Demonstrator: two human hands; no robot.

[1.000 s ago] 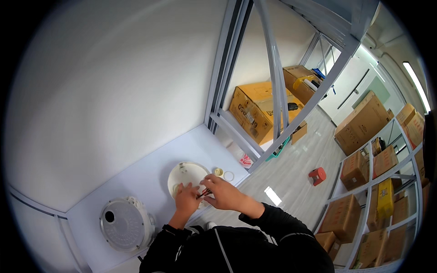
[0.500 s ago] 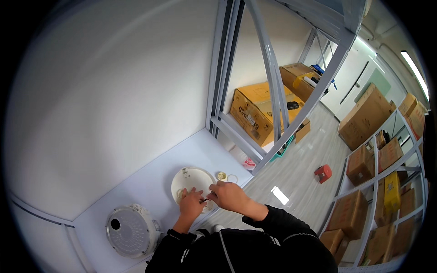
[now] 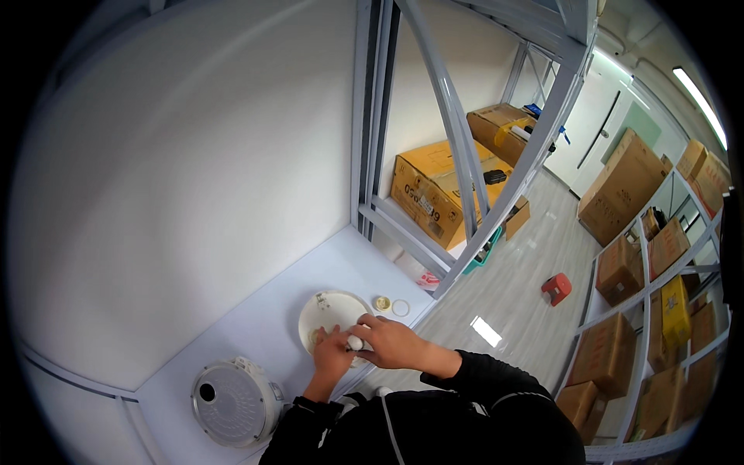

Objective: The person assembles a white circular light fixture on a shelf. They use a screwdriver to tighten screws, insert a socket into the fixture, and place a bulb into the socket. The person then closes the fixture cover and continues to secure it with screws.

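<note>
A round cream-white dish-like part [image 3: 325, 310] lies on the pale table, with a few small dark marks near its far edge. My left hand [image 3: 332, 355] rests over its near left side, fingers stretched out against it, beside a pale yellow ring [image 3: 315, 336]. Closed at the dish's near right side, my right hand [image 3: 393, 343] grips a small tool with a white rounded end [image 3: 355, 342]. The tool's far end is hidden between my hands. Right of the dish sit a small yellowish round piece [image 3: 383, 303] and a thin white ring [image 3: 401, 308].
On the table's left stands a round white housing [image 3: 236, 403] with a ribbed grey face and black hole. A grey metal frame [image 3: 504, 209] rises at the right. Beyond are cardboard boxes [image 3: 434, 194], a red stool [image 3: 556, 289] and loaded shelves [image 3: 643, 310].
The tool's white rounded end now shows at my right hand, where a thin dark part showed before. My right hand has turned slightly. The whole view has shifted a little.
</note>
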